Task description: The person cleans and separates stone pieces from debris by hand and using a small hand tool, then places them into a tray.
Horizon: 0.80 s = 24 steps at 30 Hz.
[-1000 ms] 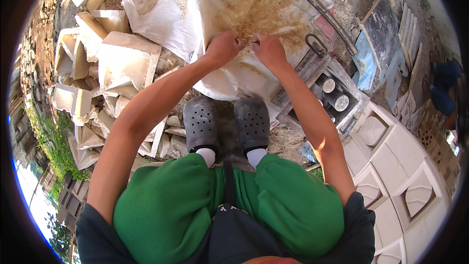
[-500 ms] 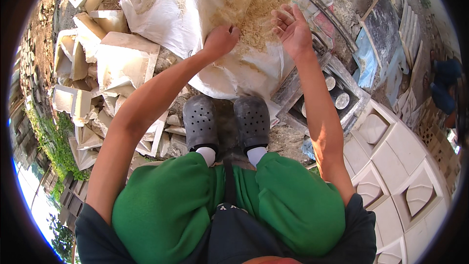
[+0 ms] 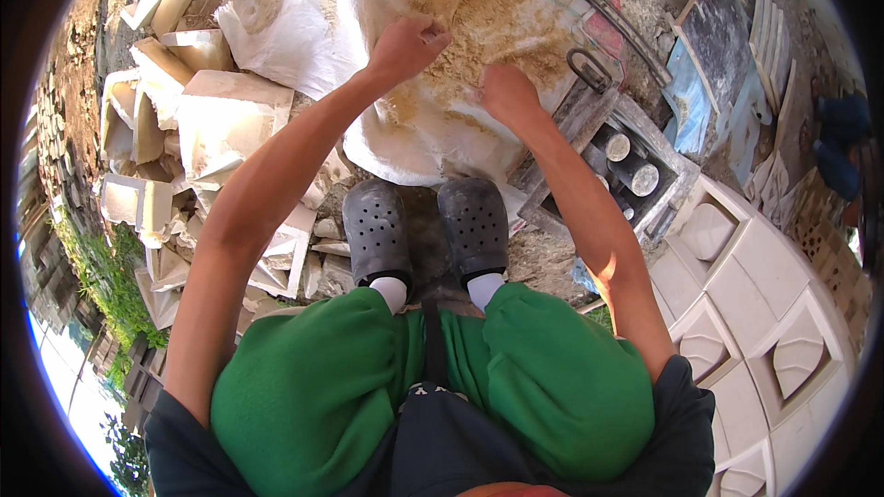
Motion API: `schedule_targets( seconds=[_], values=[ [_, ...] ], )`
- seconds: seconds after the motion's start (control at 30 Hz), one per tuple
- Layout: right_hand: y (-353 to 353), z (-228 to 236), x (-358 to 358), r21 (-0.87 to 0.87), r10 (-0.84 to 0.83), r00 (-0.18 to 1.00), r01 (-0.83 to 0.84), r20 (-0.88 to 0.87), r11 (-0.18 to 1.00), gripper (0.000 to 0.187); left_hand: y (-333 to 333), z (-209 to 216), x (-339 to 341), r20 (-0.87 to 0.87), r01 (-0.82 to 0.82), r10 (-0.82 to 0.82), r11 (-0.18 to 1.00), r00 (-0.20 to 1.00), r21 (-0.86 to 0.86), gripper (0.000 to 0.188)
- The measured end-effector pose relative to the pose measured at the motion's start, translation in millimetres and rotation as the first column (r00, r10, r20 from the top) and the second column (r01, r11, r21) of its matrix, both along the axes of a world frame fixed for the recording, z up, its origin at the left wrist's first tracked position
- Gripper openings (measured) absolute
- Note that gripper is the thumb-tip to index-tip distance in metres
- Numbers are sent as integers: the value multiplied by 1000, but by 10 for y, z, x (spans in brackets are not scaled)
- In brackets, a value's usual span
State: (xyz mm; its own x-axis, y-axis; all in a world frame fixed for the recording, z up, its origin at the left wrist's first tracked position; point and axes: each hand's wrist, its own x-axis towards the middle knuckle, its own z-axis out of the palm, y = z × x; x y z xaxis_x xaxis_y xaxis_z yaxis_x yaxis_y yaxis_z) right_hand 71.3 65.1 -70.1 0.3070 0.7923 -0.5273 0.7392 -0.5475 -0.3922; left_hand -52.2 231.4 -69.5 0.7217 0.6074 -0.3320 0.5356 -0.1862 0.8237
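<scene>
At the far left, a strip of green grass [image 3: 110,285] runs beside a heap of broken pale cast pieces [image 3: 235,124]. Right of the heap, a white sheet [image 3: 424,143] lies spread and creased on the ground, with tan granules [image 3: 488,18] scattered mostly over its far part. The person's left hand [image 3: 410,48] is over the sheet at the left edge of the granules, fingers loosely curled; whether it grips anything cannot be told. On the near side stand two grey perforated clogs [image 3: 376,235]. The right hand [image 3: 509,92], nearer than the left and well apart from it, is bent into a loose fist at the granules' near edge; its fingertips are hidden, so its hold cannot be told. Farther right are a grey-crusted frame [image 3: 661,136] with cylinders [image 3: 644,179] inside, a light-blue sheet [image 3: 691,97] and, nearer, pale relief blocks [image 3: 746,299].
</scene>
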Motion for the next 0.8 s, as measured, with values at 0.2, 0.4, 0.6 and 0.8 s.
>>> schedule_targets(
  seconds=[0.2, 0.4, 0.6, 0.8],
  values=[
    [23, 92, -5, -22, 54, 996, -53, 67, 998, 15, -279, -59, -200, -243, 468, -413, 847, 878, 251, 22],
    [199, 206, 234, -172, 118, 993, -119, -20, 978, 14, -288, -85, -167, -334, 505, -412, 820, 848, 270, 19],
    [295, 323, 553, 160, -476, 516, 779, -712, 606, 20, -245, -148, -155, -335, 525, -440, 820, 833, 229, 19],
    [100, -34, 225, 142, -82, 992, 95, -93, 985, 18, -86, -159, 17, -189, 254, -286, 951, 939, -178, 22]
  ],
)
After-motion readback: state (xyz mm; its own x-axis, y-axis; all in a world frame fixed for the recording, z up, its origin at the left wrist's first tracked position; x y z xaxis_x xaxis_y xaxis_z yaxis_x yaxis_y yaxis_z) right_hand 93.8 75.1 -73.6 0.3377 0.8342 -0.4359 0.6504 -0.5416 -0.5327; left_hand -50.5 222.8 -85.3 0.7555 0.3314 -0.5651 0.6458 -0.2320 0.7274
